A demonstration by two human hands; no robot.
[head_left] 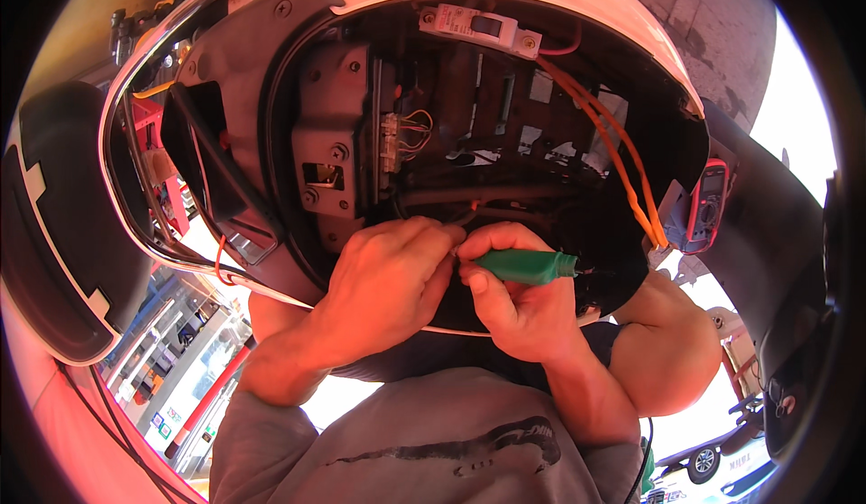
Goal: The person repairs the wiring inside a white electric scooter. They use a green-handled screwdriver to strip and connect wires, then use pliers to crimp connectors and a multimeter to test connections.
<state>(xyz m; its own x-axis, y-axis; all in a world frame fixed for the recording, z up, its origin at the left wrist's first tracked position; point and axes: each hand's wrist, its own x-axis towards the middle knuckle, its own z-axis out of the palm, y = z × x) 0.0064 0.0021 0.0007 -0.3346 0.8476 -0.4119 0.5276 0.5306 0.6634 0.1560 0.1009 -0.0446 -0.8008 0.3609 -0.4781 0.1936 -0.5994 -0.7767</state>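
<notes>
Both my hands are over the near edge of the open body compartment of what looks like a scooter, fingertips close together. In my right hand [528, 310] is a green tube-shaped thing [523, 266] with a narrower ridged end pointing right; its exact kind does not show. My left hand [388, 279] is closed, its thumb and fingers pinched beside the right fingertips; whatever it holds is hidden. Just beyond the fingertips, a dark wire with a small orange part [474, 206] runs inside the compartment.
A white circuit breaker [483, 31] is mounted at the compartment's far side. Orange cables [622, 148] run down its right side to the rim. A red-and-black multimeter [710, 202] rests at the right. Thin wires leave a connector [391, 139] by the metal bracket [336, 112]. A black pad [68, 224] stands left.
</notes>
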